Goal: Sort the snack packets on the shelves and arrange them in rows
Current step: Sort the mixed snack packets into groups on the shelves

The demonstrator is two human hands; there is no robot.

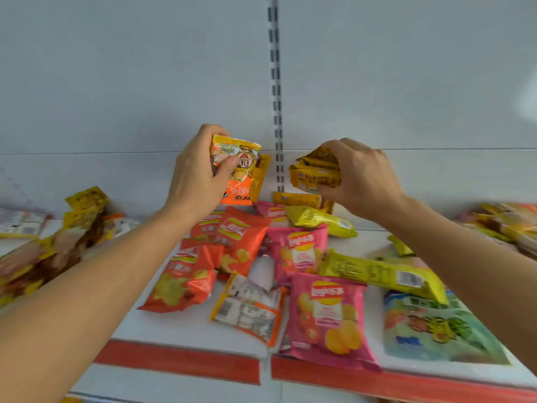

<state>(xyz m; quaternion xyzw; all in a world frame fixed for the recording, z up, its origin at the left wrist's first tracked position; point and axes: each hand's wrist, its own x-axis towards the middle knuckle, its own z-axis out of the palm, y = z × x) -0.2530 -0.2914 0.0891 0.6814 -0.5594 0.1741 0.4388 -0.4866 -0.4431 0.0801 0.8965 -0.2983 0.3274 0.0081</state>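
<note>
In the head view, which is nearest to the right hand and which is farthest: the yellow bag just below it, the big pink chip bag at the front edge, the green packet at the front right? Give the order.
Measured from the right hand:
1. yellow bag, directly below the hand, at the back of the shelf.
2. green packet, at the front right.
3. big pink chip bag, at the front edge, centre.
The last two are almost too close to call.

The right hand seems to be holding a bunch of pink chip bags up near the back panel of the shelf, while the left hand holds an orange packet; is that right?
Not quite. In the head view the right hand grips a bunch of yellow packets, not pink chip bags; the pink chip bags lie on the shelf below. The rest holds: the left hand does hold an orange packet near the back panel.
</note>
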